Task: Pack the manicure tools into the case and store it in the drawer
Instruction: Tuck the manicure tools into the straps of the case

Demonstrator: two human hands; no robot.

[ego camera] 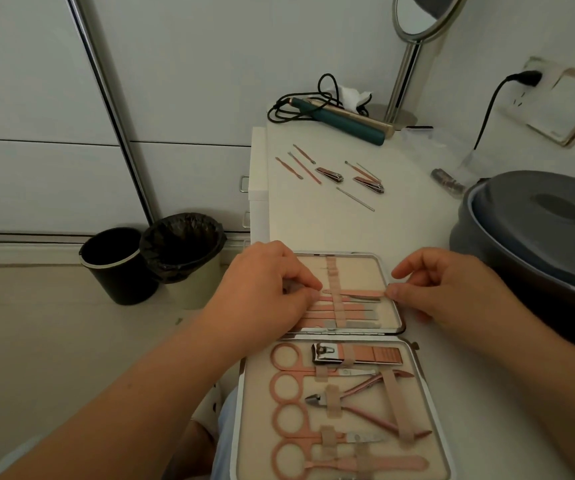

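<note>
The manicure case (369,265) lies open on the white table (314,223), cream inside. Its near half holds pink scissors, a nail clipper (355,353) and a cuticle nipper (359,393) under elastic straps. Several thin pink tools sit under the far half's strap. My left hand (272,285) and my right hand (449,289) pinch the two ends of a slim pink tool (359,292) lying across that strap. Further back on the table lie loose tools: several thin picks (300,164), two small clippers (331,174) and a metal rod (355,199).
A grey lidded bin (535,230) stands at the right, close to the case. A teal hair iron (345,123) with its cord and a mirror stand (407,64) are at the back. Two waste bins (154,258) stand on the floor left of the drawer unit (244,183).
</note>
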